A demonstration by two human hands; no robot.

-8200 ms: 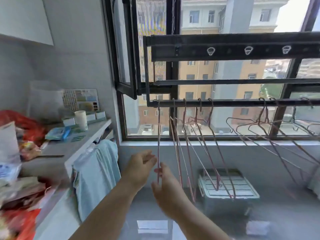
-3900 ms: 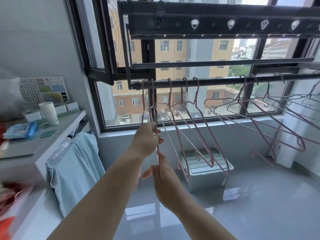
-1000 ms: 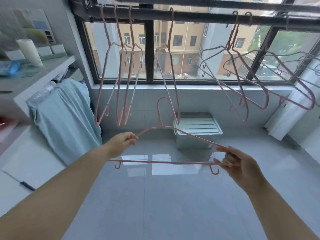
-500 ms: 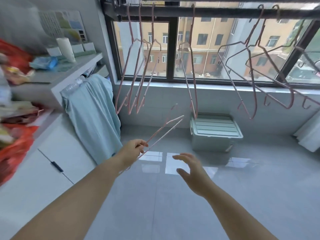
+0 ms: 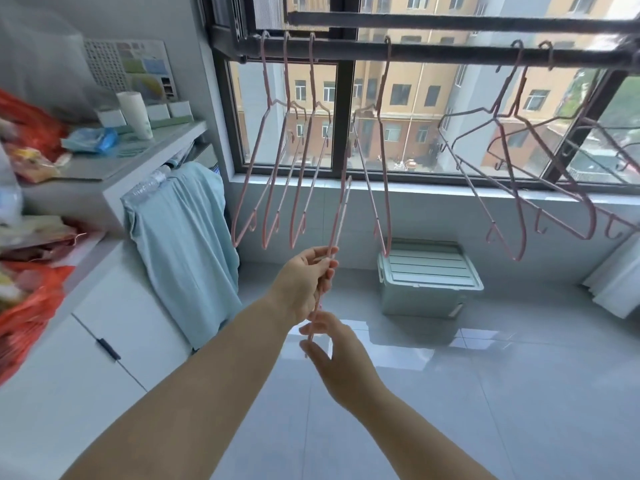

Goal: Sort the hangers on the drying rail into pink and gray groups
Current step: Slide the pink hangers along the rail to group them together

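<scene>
daylight and apartment blocks fill the window behind the drying rail [image 5: 450,51], which runs across the top of your view from eleven to two o'clock. your left hand [image 5: 304,282] is clamped on one pink hanger [image 5: 341,209] that is off the rail, seen edge-on, its top pointing toward twelve o'clock. your right hand [image 5: 341,355] sits just below at six o'clock of the left, fingers loosely curled at the hanger's lower end; whether it pinches the wire i cannot tell. three pink hangers [image 5: 287,133] hang bunched at eleven o'clock, a lone pink one [image 5: 384,150] at twelve, two darker pink ones [image 5: 519,202] at two, and what look like gray hangers [image 5: 602,135] trail off at three o'clock. by my read the pink group is started but not closed up: you have the held hanger to hook beside the bunch, then the strays to slide over. the cluttered bench [image 5: 138,150] and a blue cloth [image 5: 187,237] sit at nine o'clock.
</scene>
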